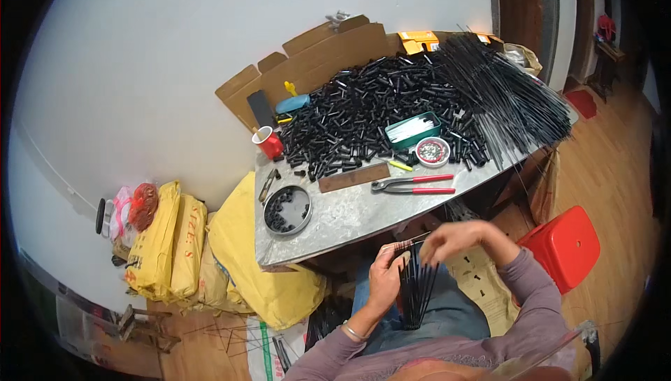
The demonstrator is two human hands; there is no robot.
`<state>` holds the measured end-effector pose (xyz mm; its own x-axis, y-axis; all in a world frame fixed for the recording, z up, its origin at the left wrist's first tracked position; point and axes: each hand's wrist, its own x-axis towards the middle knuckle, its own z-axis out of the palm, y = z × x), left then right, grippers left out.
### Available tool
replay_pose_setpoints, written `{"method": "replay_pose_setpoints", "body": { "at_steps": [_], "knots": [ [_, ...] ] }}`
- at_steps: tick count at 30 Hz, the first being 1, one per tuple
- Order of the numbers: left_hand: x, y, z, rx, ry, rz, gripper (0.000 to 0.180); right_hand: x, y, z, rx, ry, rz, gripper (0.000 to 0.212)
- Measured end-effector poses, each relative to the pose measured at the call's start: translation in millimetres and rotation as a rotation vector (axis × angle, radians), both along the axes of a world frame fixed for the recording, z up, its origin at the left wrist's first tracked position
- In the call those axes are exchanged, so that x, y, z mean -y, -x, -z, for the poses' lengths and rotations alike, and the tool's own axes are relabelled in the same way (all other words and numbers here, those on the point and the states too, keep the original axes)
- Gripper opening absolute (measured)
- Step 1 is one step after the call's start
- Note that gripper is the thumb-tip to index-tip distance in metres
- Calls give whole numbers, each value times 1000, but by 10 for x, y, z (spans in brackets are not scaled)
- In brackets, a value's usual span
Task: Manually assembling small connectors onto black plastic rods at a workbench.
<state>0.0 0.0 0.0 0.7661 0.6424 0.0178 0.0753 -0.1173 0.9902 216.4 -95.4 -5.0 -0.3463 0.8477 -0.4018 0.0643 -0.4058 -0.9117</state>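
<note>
Over my lap, a fanned bundle of thin black rods point(417, 294) stands with its tops beside my left hand point(384, 282). That hand is closed, its fingers and thumb around the upper part of the rods. A thin, dark-banded piece point(404, 244) sticks out past its fingertips towards my right hand. My right hand point(451, 243) hovers above the rod tops with its fingers bent down and close together. Whatever is between those fingertips, if anything, is too small to make out.
The metal-topped table point(342, 212) bears a heap of short black tubes point(370, 94), long black rods point(510, 94), red-handled pincers point(412, 185), a round tray point(307, 220), a green box point(437, 131) and a red mug point(271, 145). A red stool point(570, 248) stands right, yellow sacks point(189, 245) left.
</note>
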Motion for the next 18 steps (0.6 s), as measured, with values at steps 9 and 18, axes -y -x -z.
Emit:
{"method": "replay_pose_setpoints", "body": {
  "at_steps": [9, 18],
  "knots": [
    [-269, -69, -248, -211, 528, 281, 34, -18, 983, 410, -757, -182, 582, 20],
    [-1949, -1629, -673, 5, -543, 169, 25, -83, 799, 426, -783, 51, 703, 35]
  ]
}}
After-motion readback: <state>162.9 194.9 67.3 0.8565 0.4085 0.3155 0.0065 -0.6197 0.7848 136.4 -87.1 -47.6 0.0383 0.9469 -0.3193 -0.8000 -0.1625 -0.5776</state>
